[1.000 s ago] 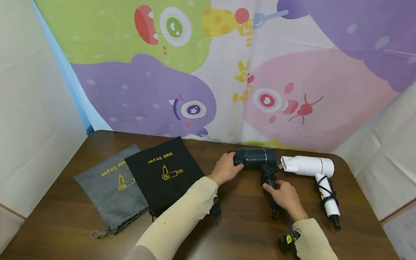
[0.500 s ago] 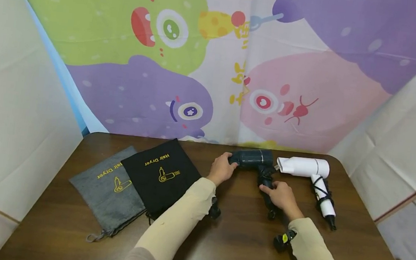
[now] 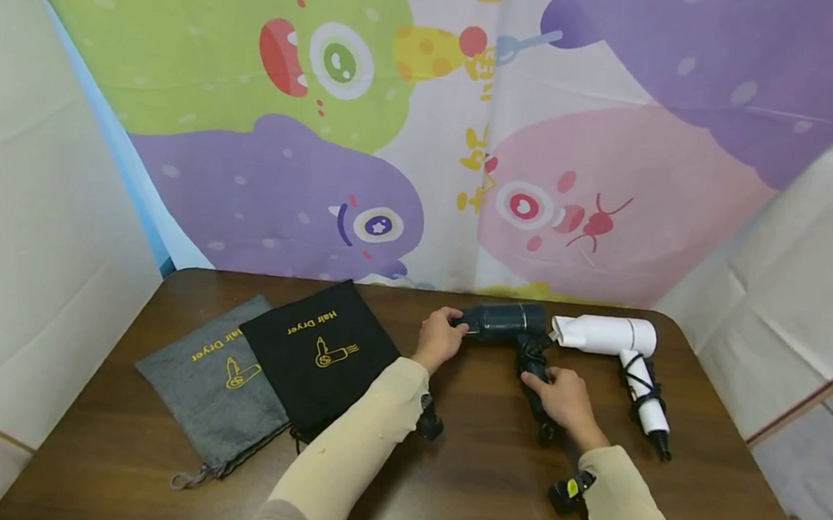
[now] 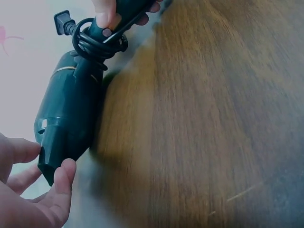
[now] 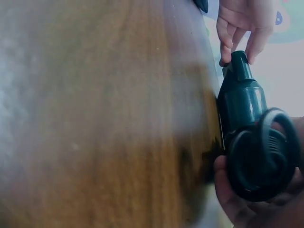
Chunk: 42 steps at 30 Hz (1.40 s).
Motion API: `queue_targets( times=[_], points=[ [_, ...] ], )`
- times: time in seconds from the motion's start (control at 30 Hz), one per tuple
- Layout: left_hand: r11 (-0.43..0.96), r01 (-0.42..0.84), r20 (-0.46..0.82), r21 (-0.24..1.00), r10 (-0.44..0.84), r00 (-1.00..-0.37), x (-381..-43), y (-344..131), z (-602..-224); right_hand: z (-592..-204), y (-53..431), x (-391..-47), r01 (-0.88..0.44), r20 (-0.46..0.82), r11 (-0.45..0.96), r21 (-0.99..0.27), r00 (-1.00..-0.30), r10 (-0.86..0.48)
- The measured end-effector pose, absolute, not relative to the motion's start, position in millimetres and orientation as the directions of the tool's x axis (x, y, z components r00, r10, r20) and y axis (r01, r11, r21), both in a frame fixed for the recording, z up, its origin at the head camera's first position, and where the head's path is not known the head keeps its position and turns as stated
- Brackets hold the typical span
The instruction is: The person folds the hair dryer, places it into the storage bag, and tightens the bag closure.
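A printed cloth backdrop (image 3: 364, 180) hangs behind everything, and a dark wood tabletop (image 3: 484, 501) spreads before it. On the person's left, a black bag (image 3: 319, 359) partly covers a gray bag (image 3: 216, 383). Near the far edge is the dark hair dryer (image 3: 504, 322), with a white hair dryer (image 3: 605, 334) just beside it on the right; whether the dark one is raised off the wood I cannot tell. A careless push away from the person could bump it into the cloth or over that edge. The right hand (image 3: 563, 400) is clamped on its handle (image 4: 133, 10); the left hand (image 3: 442, 338) has thumb and fingers pinching its nozzle (image 4: 53, 147) from opposite sides. That nozzle looks smooth and tapered, so the pinch might slide off and let the front drop, and if the piece is a push-on one, a tug could work it loose. The cord (image 4: 83, 45) is wound around the top of the handle and may uncoil if the right hand shifts. Smallest is the plug (image 4: 63, 23), sticking out towards the white hair dryer, which it could catch and drag during a sideways move.
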<state>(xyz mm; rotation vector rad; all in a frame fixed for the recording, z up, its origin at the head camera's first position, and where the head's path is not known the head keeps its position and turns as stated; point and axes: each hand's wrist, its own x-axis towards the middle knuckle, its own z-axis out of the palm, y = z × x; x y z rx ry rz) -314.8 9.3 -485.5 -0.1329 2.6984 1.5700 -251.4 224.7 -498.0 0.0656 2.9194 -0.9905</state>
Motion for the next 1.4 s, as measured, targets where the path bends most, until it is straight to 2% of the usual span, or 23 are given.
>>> queue_targets(
  times=[0.43,0.73,1.03,1.2,1.4],
  points=[
    [0.193,-0.117,-0.109,0.974,-0.054,-0.993,-312,3,-487,-504,221,-238,0.06,0.027,0.726,-0.685,-0.994,0.108],
    [0.111,-0.163,-0.166,0.98,0.022,-0.986,-313,-11,-476,-488,211,-230,0.043,0.055,0.71,-0.703,-0.992,0.115],
    [0.115,-0.134,-0.145,0.984,0.096,-0.985,-314,-25,-468,-476,205,-224,0.036,0.066,0.693,-0.72,-0.991,0.12],
    [0.186,-0.108,-0.133,0.976,0.123,-0.983,-316,-35,-466,-471,203,-222,0.014,0.082,0.689,-0.725,-0.991,0.105],
    [0.287,-0.024,-0.096,0.958,0.243,-0.965,-317,-49,-464,-467,202,-217,-0.012,0.087,0.689,-0.724,-0.994,0.073]
  ],
)
